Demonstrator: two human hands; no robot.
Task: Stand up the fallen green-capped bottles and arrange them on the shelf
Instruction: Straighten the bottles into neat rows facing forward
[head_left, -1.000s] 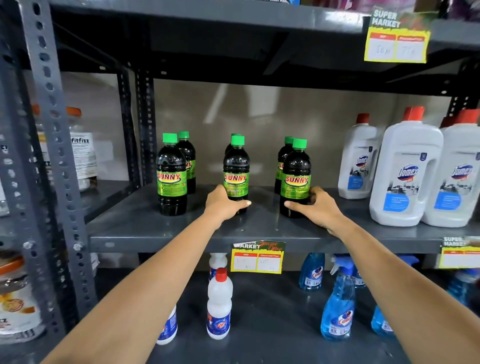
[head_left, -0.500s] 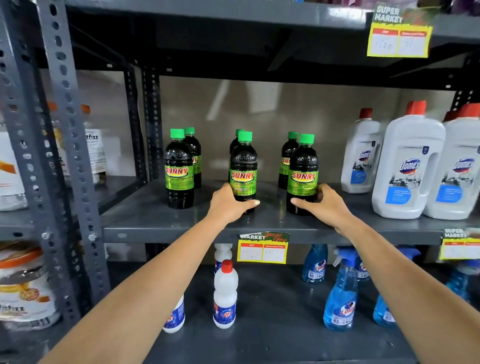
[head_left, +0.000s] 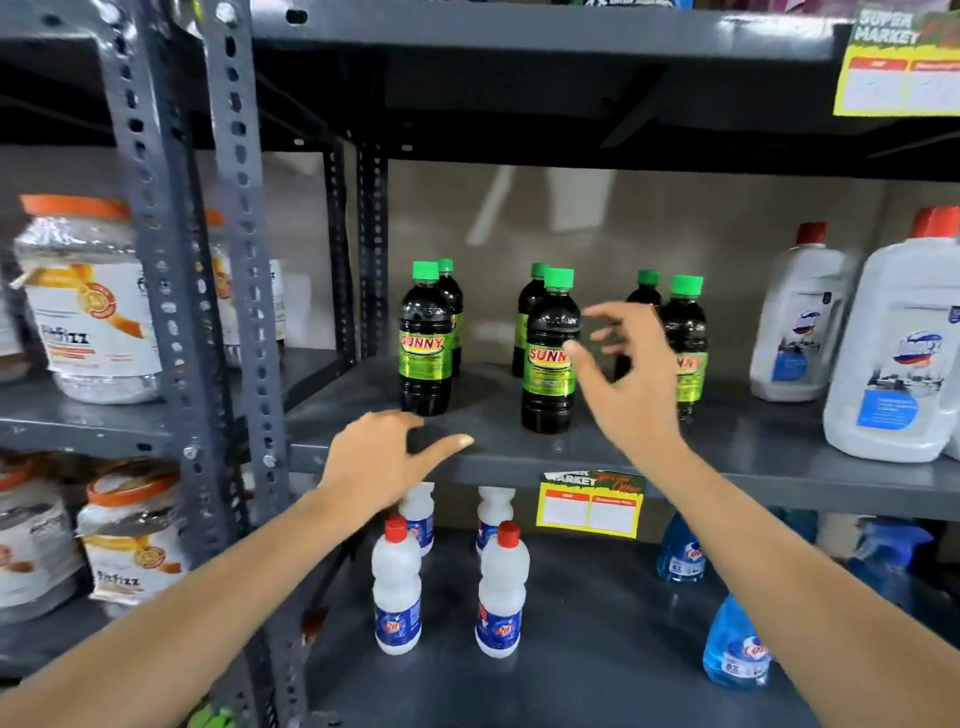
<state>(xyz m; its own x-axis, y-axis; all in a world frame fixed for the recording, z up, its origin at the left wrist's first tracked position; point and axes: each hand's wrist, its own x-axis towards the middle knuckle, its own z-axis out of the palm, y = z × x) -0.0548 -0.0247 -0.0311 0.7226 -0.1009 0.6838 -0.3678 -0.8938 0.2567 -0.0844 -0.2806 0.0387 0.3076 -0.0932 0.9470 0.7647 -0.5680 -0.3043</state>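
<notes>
Several dark bottles with green caps and green "SUNNY" labels stand upright in pairs on the grey middle shelf (head_left: 498, 457). The left front bottle (head_left: 425, 343) has one behind it. Another bottle also stands behind the middle front bottle (head_left: 550, 358). The right front bottle (head_left: 688, 343) is partly hidden by my right hand (head_left: 631, 384), which hovers open between the middle and right pairs, holding nothing. My left hand (head_left: 382, 462) is at the shelf's front edge below the left bottle, fingers apart, empty.
White jugs with red caps (head_left: 904, 343) fill the shelf's right side. Below are small white bottles (head_left: 500, 592) and blue spray bottles (head_left: 735, 649). A perforated grey upright (head_left: 234, 312) stands left, with orange-lidded jars (head_left: 88, 301) beyond. A yellow price tag (head_left: 589, 506) hangs on the shelf lip.
Both hands have let go of the middle and right front bottles. My right hand has risen and opened; my left hand has slid left along the shelf edge. The view has shifted left.
</notes>
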